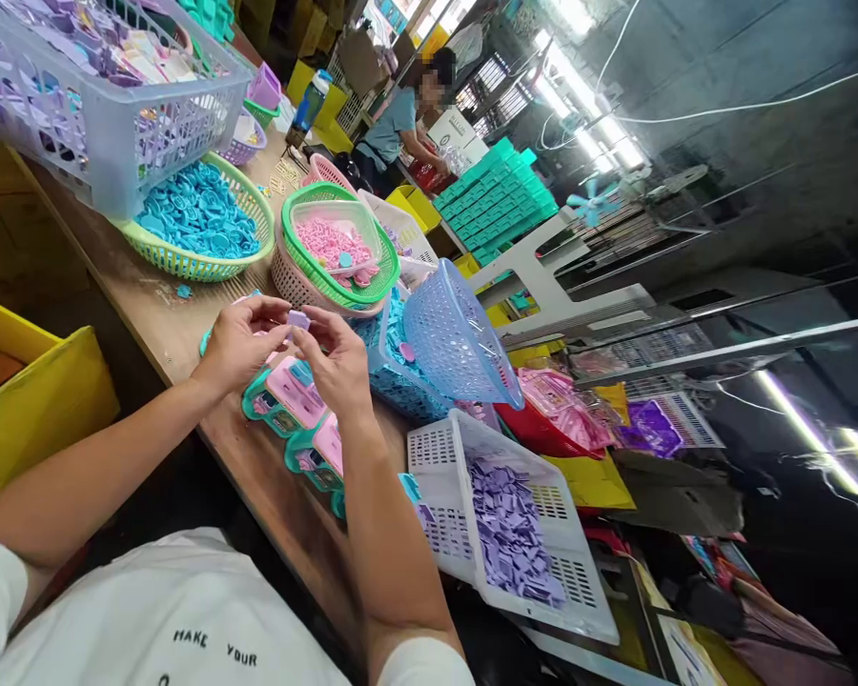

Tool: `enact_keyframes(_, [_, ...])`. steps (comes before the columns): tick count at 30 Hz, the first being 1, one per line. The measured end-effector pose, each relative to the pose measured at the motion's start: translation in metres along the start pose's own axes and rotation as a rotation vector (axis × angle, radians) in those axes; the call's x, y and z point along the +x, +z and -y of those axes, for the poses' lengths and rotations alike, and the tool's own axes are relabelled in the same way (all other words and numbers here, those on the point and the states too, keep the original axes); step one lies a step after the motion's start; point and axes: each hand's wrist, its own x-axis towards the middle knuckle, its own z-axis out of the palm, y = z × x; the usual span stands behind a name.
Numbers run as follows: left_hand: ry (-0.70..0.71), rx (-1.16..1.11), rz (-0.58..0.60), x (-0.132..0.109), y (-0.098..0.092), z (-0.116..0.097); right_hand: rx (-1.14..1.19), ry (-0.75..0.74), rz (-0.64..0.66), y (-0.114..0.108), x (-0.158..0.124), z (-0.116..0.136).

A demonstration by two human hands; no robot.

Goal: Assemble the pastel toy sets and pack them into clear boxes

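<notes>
Both hands meet over the tabletop [164, 329], close to its near edge, with a small purple piece [298, 320] pinched between them. The left hand [247, 338] grips it from one side with thumb and fingers, and the right hand [339, 362] takes the other side, so neither is nearer. Fingers cover part of the piece; its long axis cannot be told for sure.

The key relation is downward: a pink-and-teal toy unit [296, 391] lies just below the gap between the hands, on the side of the near edge. It belongs to a row that runs along that edge. A second unit [321, 448] sits beside it toward the right end, partly hidden by the right forearm, which crosses above the row and covers more of it. The left hand hides most of whatever lies at the row's other end.

Beyond the right forearm, a white basket [443, 457] holds many purple pieces [515, 534]; the right arm is the nearer one to it. Toward the far edge, a green basket [293, 210] with pink parts [329, 243] and a tilted blue basket [443, 324] crowd the space behind the hands. Toward the left end, a yellow-green basket [207, 267] carries blue parts [196, 214].
</notes>
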Motion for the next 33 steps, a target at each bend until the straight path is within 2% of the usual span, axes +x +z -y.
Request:
enact_keyframes(3, [0.144, 0.365, 0.076, 0.021, -0.011, -0.007, -0.148, 0.004, 0.048, -0.005, 0.021, -0.002])
enact_keyframes(6, [0.230, 0.784, 0.176, 0.052, -0.023, -0.014, -0.406, 0.029, 0.203, -0.008, 0.045, -0.003])
enact_keyframes(8, [0.178, 0.984, 0.299, 0.070, -0.026, -0.017, -0.561, 0.016, 0.301, -0.006, 0.058, -0.004])
enact_keyframes(12, [-0.109, 1.203, 0.507, 0.093, -0.020, -0.020, -0.617, -0.016, 0.444, -0.001, 0.070, -0.006])
enact_keyframes(14, [-0.207, 1.222, 0.570, 0.098, -0.016, -0.021, -0.562, -0.011, 0.478, 0.000, 0.070, -0.009])
enact_keyframes(17, [-0.265, 1.183, 0.626, 0.104, -0.015, -0.020, -0.506, -0.011, 0.477, -0.002, 0.069, -0.012])
enact_keyframes(25, [-0.398, 1.079, 0.610, 0.114, -0.018, -0.016, -0.611, -0.077, 0.563, -0.005, 0.078, -0.003])
enact_keyframes(30, [-0.403, 1.084, 0.686, 0.121, -0.016, -0.017, -0.630, -0.036, 0.595, -0.004, 0.085, -0.002])
enact_keyframes(33, [-0.372, 1.069, 0.796, 0.126, -0.019, -0.014, -0.635, -0.010, 0.648, -0.004, 0.085, 0.004])
